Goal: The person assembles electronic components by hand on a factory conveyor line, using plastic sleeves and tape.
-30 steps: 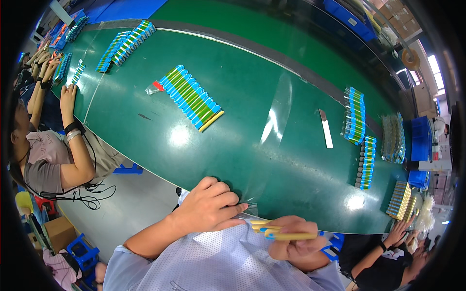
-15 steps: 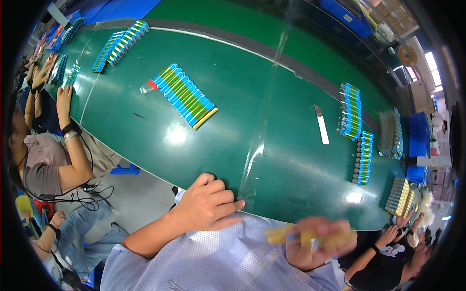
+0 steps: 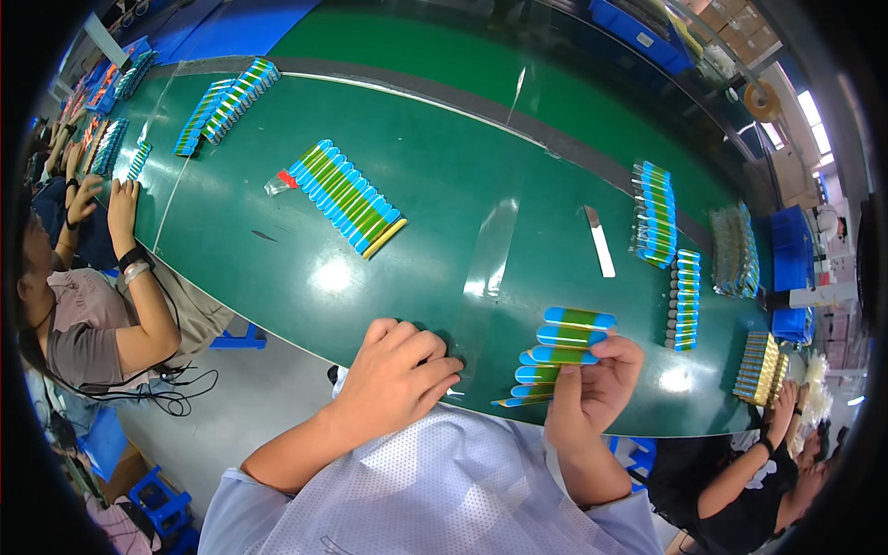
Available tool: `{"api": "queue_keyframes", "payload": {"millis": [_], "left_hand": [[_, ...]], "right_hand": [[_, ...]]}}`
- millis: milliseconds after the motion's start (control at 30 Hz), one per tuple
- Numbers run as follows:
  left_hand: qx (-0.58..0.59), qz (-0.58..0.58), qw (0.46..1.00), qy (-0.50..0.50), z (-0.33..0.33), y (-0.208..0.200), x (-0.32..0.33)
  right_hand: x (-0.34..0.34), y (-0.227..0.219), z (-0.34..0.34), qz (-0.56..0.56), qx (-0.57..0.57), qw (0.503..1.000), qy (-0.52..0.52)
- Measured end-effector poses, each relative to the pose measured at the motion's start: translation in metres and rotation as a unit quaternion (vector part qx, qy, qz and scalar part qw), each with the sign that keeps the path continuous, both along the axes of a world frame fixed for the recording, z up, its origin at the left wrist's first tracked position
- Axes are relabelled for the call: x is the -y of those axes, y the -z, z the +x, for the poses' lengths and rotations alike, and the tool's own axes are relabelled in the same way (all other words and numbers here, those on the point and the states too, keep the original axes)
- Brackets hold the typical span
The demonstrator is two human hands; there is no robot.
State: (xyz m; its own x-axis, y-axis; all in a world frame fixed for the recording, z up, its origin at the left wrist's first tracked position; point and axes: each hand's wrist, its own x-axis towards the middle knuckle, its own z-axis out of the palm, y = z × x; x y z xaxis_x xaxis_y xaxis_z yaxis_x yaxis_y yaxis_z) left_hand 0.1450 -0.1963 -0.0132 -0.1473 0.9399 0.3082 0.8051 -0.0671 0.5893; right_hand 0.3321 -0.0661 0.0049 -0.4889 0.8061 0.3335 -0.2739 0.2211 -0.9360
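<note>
Near the table's front edge, my left hand point(image 3: 393, 379) has its fingers curled down and closed. A small whitish bit shows under its fingertips, and what they hold, if anything, is hidden. My right hand point(image 3: 597, 384) grips a fanned bunch of flat, round-ended blue strips point(image 3: 578, 317) with green bands and yellowish edges, thumb in front, just over the table edge. Farther out, a slanted row of similar strips point(image 3: 347, 199) lies on the green table point(image 3: 425, 176), a yellow edge showing at its near end. A small clear bag with a red part point(image 3: 282, 182) touches that row.
A white-handled blade point(image 3: 600, 245) lies right of centre. More strip stacks stand at the right point(image 3: 655, 217) and far left point(image 3: 240, 100). Clear film point(image 3: 493, 250) lies mid-table. Co-workers sit left point(image 3: 102, 314) and right point(image 3: 740, 472). Blue bins point(image 3: 793, 245) stand at the right.
My right hand has risen from in front of my body to the table edge, and its strips now show their blue-green faces, fanned. My left hand has shifted slightly and its fingers are more curled.
</note>
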Motion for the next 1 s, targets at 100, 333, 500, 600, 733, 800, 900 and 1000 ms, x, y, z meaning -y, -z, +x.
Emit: {"api": "queue_keyframes", "payload": {"millis": [100, 333, 500, 600, 733, 800, 900, 1000], "left_hand": [[0.000, -0.012, 1.000, 0.004, 0.001, 0.002, 0.000], [0.038, 0.007, 0.999, -0.012, 0.004, 0.004, 0.003], [0.017, 0.033, 0.999, -0.008, 0.005, 0.007, 0.005], [0.023, 0.039, 0.999, -0.009, 0.005, 0.009, 0.004], [0.022, 0.038, 0.999, -0.005, 0.005, 0.010, 0.004], [0.019, 0.050, 0.999, -0.006, 0.005, 0.012, 0.005], [0.010, 0.065, 0.998, -0.005, 0.006, 0.017, 0.007], [-0.020, 0.099, 0.994, 0.039, 0.004, 0.026, 0.013]], "right_hand": [[0.003, 0.009, -0.004, -0.018, 0.015, 1.000, -0.014], [0.017, 0.029, -0.015, -0.040, 0.029, 0.998, -0.035], [0.023, 0.039, -0.020, -0.050, 0.043, 0.997, -0.033], [0.024, 0.043, -0.021, -0.039, 0.043, 0.998, -0.032], [0.024, 0.047, -0.023, -0.008, 0.048, 0.998, -0.035], [0.024, 0.048, -0.024, 0.046, 0.074, 0.996, -0.030], [0.024, 0.049, -0.024, 0.062, 0.069, 0.995, -0.034], [0.025, 0.045, -0.025, 0.051, 0.082, 0.994, -0.043]]}}
